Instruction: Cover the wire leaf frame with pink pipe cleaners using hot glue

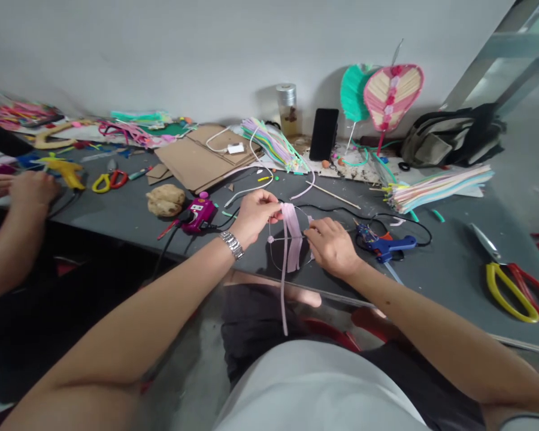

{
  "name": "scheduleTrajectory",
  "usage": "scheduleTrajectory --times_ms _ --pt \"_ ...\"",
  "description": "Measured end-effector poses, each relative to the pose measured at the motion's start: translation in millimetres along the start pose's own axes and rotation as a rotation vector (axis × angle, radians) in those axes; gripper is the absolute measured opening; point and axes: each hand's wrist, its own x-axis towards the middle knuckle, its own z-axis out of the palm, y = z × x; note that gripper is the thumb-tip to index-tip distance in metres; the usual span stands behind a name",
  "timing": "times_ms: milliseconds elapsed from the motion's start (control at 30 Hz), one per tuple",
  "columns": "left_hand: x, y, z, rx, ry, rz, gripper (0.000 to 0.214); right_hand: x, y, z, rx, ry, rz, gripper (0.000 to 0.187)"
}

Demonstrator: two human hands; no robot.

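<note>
Left hand (256, 216) has its fingers pinched on the top of the pale pink plastic strips (291, 239) mid-frame. Right hand (333, 246) grips their side, probably to keep them lined up. Blue plastic glue gun (388, 245) lies just right on the dark grey surface (449, 263).

Pink strips (291, 236) between both hands, grey table (453, 269)

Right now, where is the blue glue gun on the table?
In the head view the blue glue gun lies on the grey table, just right of the right hand and left of the yellow and red scissors.
</note>
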Motion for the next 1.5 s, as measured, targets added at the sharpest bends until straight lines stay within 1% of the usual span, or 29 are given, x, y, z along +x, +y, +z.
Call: scheduleTrajectory --times_ms 133,300,367,467,533,667,767,833,967,1100,1400,1500 --pt "-9 1 0.0 -0.065 -0.034 0.016 0.013 11 -11 3 0.032 0.1 0.156 0.02" --pt "-15 4 0.3 -0.177 -0.096 -0.069 0.016 19 -11 -1 0.169 0.253 0.32 0.022" --pt "-17 4 2.9 -0.218 -0.115 -0.092 0.017 23 -5 1 0.336 0.293 0.412 0.022" --pt "-20 5 8.9 -0.257 -0.111 -0.106 0.017 32 6 7 0.692 0.293 0.539 0.017" --pt "-23 6 13.1 -0.273 -0.081 -0.092 0.017 36 10 11 0.815 0.3 0.576 0.021" --pt "-28 8 18.9 -0.292 -0.036 -0.037 0.015 38 5 13 0.865 0.363 0.566 0.022" --pt "-30 8 21.6 -0.284 0.0 -0.018 0.015 37 -2 13 0.924 0.434 0.545 0.021" --pt "-32 7 23.1 -0.264 0.015 -0.007 0.015 38 -4 12 0.947 0.455 0.544 0.021" --pt "-34 4 24.8 -0.201 0.047 0.022 0.015 38 -6 11 0.967 0.449 0.552 0.022" --pt "-34 2 23.9 -0.163 0.086 0.026 0.012 37 -8 10 0.93 0.437 0.55 0.022" --pt "-38 3 22.3 -0.115 0.045 0.098 0.011 36 -10 7 0.936 0.447 0.534 0.023" --pt "-38 3 22.1 -0.107 0.05 0.092 0.012 36 -10 7 0.946 0.439 0.532 0.023"
